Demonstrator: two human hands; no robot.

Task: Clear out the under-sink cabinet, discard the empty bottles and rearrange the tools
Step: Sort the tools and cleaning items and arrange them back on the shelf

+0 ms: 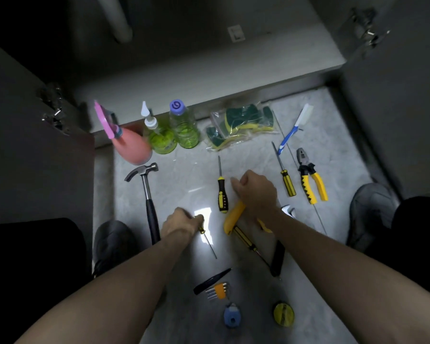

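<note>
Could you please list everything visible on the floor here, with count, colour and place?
spray bottle: 1, pink, far left by the cabinet edge
green bottles: 2, beside the spray bottle
sponge bag: 1, green and yellow sponges, far centre
brush: 1, blue and white, far right
pliers: 1, yellow-handled, right
hammer: 1, black-handled, left
screwdrivers: 4, yellow and black, centre
hex keys: 1 set, orange holder, near
tape measure: 1, yellow and black, near right
left hand: grips a thin screwdriver
right hand: grips a yellow-handled tool
</note>
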